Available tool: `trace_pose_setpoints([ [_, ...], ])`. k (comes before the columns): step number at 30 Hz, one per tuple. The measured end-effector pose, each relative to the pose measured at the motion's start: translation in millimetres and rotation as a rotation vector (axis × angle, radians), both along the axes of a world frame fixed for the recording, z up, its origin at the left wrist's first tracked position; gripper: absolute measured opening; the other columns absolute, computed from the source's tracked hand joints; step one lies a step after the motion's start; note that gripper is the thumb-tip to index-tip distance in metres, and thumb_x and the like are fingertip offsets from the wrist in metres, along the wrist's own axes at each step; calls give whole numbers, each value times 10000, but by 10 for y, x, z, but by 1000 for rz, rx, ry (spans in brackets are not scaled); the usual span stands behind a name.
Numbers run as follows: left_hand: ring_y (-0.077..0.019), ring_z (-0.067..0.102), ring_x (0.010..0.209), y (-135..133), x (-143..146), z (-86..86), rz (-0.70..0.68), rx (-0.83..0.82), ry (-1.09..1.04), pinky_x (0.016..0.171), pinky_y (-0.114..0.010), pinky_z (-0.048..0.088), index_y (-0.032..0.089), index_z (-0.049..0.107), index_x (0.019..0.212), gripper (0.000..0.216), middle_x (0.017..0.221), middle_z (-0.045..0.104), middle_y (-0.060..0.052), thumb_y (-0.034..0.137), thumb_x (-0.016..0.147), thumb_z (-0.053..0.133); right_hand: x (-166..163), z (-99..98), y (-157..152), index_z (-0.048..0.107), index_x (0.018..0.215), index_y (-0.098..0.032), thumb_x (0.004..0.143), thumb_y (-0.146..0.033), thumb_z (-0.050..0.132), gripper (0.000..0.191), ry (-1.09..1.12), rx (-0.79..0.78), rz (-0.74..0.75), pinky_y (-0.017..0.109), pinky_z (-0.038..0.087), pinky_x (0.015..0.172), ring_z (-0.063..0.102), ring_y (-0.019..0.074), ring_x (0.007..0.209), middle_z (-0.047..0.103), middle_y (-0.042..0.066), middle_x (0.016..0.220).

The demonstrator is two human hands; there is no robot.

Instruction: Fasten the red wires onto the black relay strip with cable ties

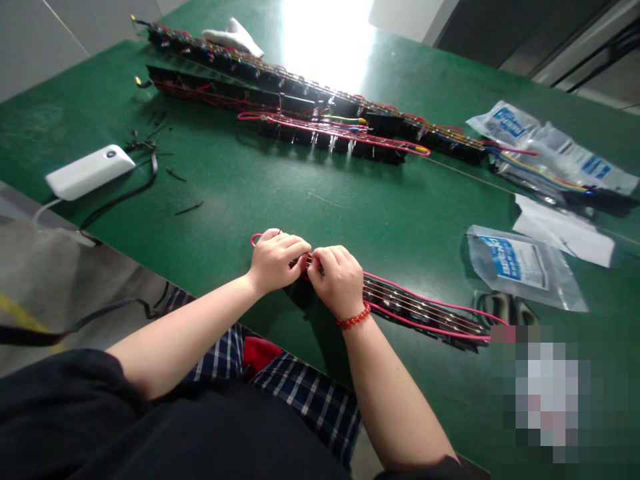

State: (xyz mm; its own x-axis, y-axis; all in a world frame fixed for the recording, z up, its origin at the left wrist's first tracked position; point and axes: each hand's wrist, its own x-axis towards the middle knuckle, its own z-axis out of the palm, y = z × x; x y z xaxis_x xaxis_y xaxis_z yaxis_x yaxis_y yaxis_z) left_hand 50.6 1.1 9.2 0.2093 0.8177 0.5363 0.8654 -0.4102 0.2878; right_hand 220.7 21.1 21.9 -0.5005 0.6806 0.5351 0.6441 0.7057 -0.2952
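A long black strip with red and thin copper-coloured wires lies along the near side of the green table. My left hand is closed on its left end, where a red wire loop pokes out past the fingers. Close beside it, my right hand has its fingers curled on the same strip, and the fingertips of both hands almost meet. A beaded red bracelet circles my right wrist. What exactly the fingertips pinch is hidden by the hands.
Two more long wired strips lie across the back with a white glove. To the left are a white device with a cord and cut black ties. Clear plastic bags and white paper lie right. A blurred patch covers the lower right.
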Motion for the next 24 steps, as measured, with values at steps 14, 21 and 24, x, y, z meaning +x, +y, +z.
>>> trace_pose_setpoints([
  [14, -165, 682, 815, 0, 6, 9, 16, -53, 18, 843, -367, 402, 241, 663, 862, 134, 871, 757, 29, 259, 909, 538, -1, 3, 1, 600, 793, -208, 924, -176, 485, 178, 21, 27, 6, 294, 439, 722, 544, 172, 739, 645, 31, 740],
  [21, -168, 670, 811, 0, 7, 12, 20, -51, 44, 850, -367, 398, 245, 665, 881, 142, 867, 753, 28, 254, 919, 528, -4, 0, 4, 589, 798, -209, 914, -170, 492, 156, 22, 48, 4, 298, 442, 722, 539, 176, 741, 641, 32, 745],
  [24, -174, 666, 813, -1, 8, 16, 28, -67, 66, 847, -369, 395, 246, 672, 898, 148, 874, 755, 17, 238, 913, 525, -3, -4, 4, 576, 785, -215, 914, -169, 489, 162, 30, 38, -2, 301, 441, 722, 532, 179, 739, 634, 31, 740],
])
